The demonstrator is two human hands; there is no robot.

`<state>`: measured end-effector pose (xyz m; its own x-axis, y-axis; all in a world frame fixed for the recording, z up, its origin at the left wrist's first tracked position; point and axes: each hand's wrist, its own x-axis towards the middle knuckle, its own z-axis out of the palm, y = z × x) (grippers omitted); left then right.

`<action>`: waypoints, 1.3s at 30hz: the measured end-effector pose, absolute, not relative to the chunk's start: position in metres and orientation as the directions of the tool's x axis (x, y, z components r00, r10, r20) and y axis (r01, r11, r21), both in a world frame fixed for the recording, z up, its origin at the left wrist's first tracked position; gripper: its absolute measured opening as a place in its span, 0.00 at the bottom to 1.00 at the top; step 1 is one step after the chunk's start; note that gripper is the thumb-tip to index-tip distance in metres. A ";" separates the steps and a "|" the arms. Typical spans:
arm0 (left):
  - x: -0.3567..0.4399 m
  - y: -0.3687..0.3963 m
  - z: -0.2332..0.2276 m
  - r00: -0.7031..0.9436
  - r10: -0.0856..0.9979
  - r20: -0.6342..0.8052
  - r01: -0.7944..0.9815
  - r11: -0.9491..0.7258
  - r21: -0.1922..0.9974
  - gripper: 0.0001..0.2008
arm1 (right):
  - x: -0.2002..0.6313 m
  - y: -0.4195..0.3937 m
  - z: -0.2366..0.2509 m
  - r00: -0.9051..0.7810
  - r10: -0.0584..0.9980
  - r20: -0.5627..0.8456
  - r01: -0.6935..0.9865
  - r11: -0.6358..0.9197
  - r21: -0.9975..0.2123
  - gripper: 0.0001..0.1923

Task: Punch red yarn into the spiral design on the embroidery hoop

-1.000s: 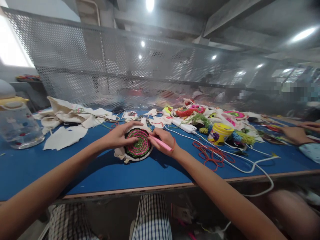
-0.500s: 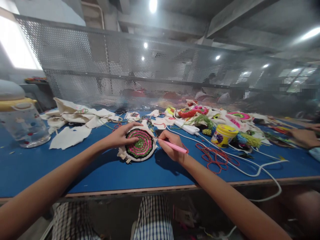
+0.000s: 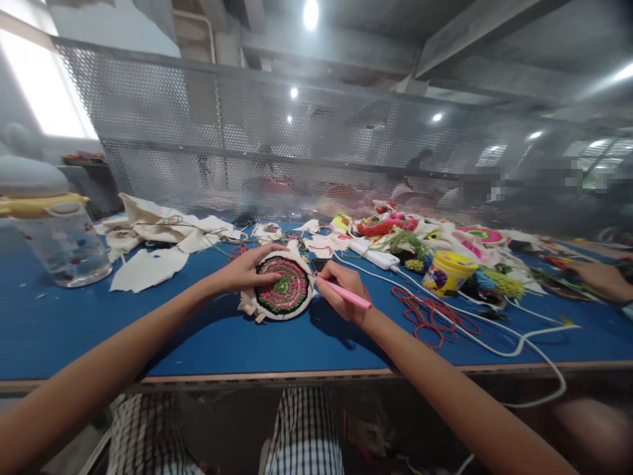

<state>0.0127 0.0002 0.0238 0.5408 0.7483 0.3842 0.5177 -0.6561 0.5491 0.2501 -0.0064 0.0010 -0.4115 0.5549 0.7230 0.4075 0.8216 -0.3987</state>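
My left hand (image 3: 250, 269) grips the left side of an embroidery hoop (image 3: 295, 310), its thumb lying over the worked face and the other fingers around the upper rim. White cloth fills the hoop, bearing a round looped-yarn piece (image 3: 288, 290) in green and pink rings with a black border. Closed around a pink-handled punch needle (image 3: 349, 295), my right hand (image 3: 341, 284) is just right of the hoop. The needle's tip points at the hoop's right edge; whether it touches the cloth I cannot tell. Red yarn (image 3: 430, 320) lies in loose loops to the right.
A yellow tub (image 3: 452, 272), a white power strip (image 3: 374, 255) and white cables lie to the right. Fabric scraps (image 3: 148, 269) and yarn pieces spread along the back before a perforated metal screen (image 3: 247, 132). A water bottle (image 3: 62, 244) stands left; another person's hand (image 3: 601, 280) is far right.
The whole view has shifted slightly, so things appear a little further right. Both hands keep their hold, with the punch needle still beside the hoop's right edge.
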 end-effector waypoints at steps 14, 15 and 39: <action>0.012 -0.001 0.023 0.540 0.754 0.374 0.502 -0.645 0.576 0.25 | 0.240 0.011 -0.009 -0.543 0.487 0.684 0.382 0.869 -0.315 0.08; 0.012 -0.001 0.022 0.544 0.752 0.373 0.502 -0.647 0.574 0.25 | 0.240 0.010 -0.009 -0.534 0.486 0.691 0.387 0.868 -0.311 0.08; 0.016 -0.007 0.027 0.540 0.776 0.326 0.509 -0.610 0.608 0.24 | 0.249 0.003 -0.009 -0.606 0.400 0.688 0.312 0.915 -0.257 0.06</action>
